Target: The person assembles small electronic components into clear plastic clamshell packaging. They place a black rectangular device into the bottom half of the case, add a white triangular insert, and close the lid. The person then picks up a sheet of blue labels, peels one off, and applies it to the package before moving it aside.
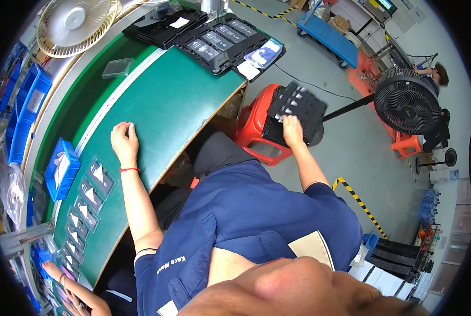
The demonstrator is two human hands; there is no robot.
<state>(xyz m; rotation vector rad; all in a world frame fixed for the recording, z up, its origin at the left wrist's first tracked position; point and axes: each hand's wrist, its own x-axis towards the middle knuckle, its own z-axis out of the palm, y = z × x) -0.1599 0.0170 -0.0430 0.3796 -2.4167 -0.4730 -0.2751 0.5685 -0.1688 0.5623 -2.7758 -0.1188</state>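
From my end I've got the black slotted tray point(304, 105) over the red stool point(254, 116), off to the R of the worktop point(167, 105), w/ what looks like a 2nd dark tray point(274, 131) under it. The stool prob. serves as a side stand, b/c it puts the trays within easy R-arm reach & leaves the worktop for small parts. The tray sits askew to the one below, its far side blurred — can't tell if any edge rests on the stack.

On the worktop, flat dark packs point(90, 195) lie in a line along the L side, spaced out, prob. so each can be got at singly. The blue bin point(72, 171) stands just beyond them, handy for the L. A loaded tray point(226, 60) lies at the far end, its packs side by side, prob. kept apart from the loose ones.

Now the grips. R grip point(292, 129): fingers bent over the tray's near edge, pinching it as far as I can judge; thumb's underside contact is hidden. L grip point(124, 142): fingers loosely curled, thumb apart, nothing in it — it's by the worktop surface, well apart from the tray.
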